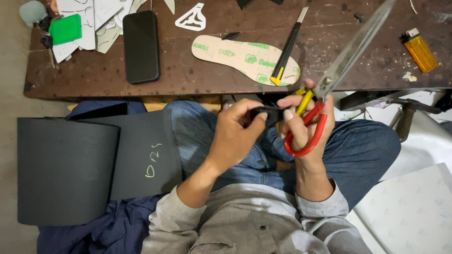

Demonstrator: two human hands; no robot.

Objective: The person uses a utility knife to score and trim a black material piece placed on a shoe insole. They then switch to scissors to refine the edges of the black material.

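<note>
Just below the bench (94, 77) edge, over the lap, both hands met on a small black piece (269, 114) of what looked like thin rubber or foam sheet, though its outline was hard to read against the dark gap behind it. The left hand (235, 136) had its fingers (252, 109) pinched together on the piece's left end, thumb underneath. The right hand (306, 129) was closed through the red loop handles of a large pair of scissors (339, 70), with its fingertips (288, 114) also touching the piece's right end. The piece lay roughly crosswise between the two hands, while the scissors' long steel blades ran up and to the right, away from it, so the piece sat beside the handles and not between the blades.

On the worn brown wooden bench lay a pale insole cutout (245, 59) with green print, a black-and-yellow utility knife (287, 49) angled across it, a dark phone (141, 46) lying flat, a green box (66, 29), and an orange lighter (420, 51). A roll of matte black sheet (94, 169) rested at the left knee.
</note>
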